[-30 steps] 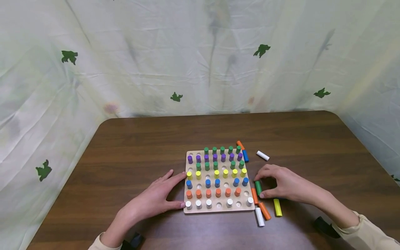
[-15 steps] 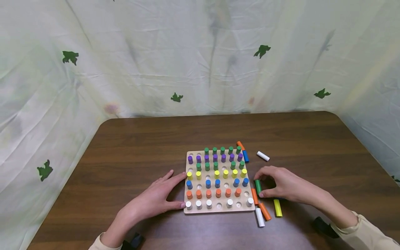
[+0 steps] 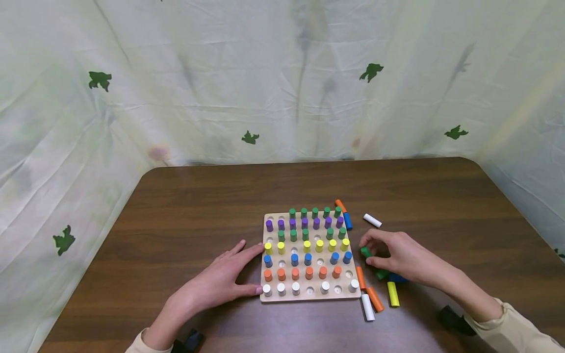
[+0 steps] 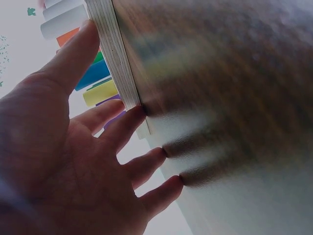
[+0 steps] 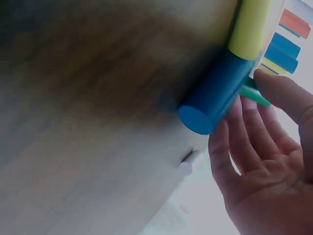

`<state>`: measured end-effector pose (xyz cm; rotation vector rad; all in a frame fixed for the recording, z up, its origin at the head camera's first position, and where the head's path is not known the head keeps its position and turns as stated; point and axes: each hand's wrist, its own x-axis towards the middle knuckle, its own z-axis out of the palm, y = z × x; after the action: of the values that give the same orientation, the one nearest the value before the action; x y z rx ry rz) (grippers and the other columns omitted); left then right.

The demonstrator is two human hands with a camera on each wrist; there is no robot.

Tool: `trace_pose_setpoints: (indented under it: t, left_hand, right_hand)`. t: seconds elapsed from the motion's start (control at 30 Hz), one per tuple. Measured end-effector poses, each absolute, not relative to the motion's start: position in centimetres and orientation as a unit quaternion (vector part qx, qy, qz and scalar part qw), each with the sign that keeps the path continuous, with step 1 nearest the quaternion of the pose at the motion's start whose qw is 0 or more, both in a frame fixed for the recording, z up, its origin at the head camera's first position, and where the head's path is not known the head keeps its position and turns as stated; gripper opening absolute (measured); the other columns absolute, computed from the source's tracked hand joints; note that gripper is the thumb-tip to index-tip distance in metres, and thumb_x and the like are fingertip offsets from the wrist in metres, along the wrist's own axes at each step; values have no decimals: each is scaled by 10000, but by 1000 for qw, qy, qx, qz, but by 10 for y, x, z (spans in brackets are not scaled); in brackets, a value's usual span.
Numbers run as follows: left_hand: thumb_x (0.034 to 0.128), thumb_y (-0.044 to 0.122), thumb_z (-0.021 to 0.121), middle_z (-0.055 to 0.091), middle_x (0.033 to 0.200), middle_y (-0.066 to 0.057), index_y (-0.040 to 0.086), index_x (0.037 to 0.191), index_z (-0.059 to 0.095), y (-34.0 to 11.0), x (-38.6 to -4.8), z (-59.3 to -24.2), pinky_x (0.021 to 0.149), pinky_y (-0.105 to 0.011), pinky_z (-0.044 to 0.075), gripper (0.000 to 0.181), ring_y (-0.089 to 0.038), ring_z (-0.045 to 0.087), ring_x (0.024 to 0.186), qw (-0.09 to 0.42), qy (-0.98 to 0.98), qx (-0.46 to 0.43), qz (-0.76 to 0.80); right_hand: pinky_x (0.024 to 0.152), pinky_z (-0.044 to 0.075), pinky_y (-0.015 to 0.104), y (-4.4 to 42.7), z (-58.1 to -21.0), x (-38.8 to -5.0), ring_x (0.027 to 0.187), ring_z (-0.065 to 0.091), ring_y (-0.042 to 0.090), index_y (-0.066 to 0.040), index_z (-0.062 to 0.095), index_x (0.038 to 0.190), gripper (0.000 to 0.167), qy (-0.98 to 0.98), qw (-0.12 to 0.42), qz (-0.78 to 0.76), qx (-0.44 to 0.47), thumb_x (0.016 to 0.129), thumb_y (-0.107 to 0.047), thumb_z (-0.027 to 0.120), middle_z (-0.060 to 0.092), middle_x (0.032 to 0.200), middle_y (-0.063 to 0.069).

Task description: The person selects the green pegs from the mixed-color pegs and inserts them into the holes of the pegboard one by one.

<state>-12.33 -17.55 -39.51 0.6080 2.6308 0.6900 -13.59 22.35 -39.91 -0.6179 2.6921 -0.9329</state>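
A square wooden pegboard point(image 3: 362, 296) bears rows of upright coloured pegs, with some bare holes. My left hand point(image 3: 220, 277) lies along its left side. The thumb touches the near left corner and the index finger touches the edge; the other fingertips rest on the table in the left wrist view. Right of the board, my right hand point(image 3: 399, 252) pinches a green peg point(image 3: 365, 251) between thumb and fingers. More green point(image 3: 382, 275) shows below the thumb; whether it is another peg I cannot tell. A blue peg point(image 5: 217, 93) lies beneath this hand, end to end with a yellow peg point(image 5: 250, 29).
Orange pegs point(image 3: 374, 299) and a white peg point(image 3: 367, 307) lie near the board's right front corner. At its far right corner are an orange peg point(image 3: 340, 205) and a blue peg point(image 3: 348, 221). Another white peg point(image 3: 372, 220) lies farther right on the brown table point(image 3: 212, 196).
The green peg in my right hand has shifted: its far end stands higher and the thumb now covers its middle. More of the blue peg shows below. My left hand has stayed put.
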Motion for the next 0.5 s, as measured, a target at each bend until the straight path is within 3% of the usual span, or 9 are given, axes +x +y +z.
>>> trace_pose_setpoints:
  t: [0.5]
  left_hand:
    - [807,544,753,398,1534,4,210,1513,407,-175,-124,-397,1102,-650,197,855,-329,171,1475,174,930,214,244]
  right_hand:
    - [747,557,270,227,-388,-140,854,654,61,-128,688,1147,292,925,44,-319,-203,867,-143,768,689,986,-89]
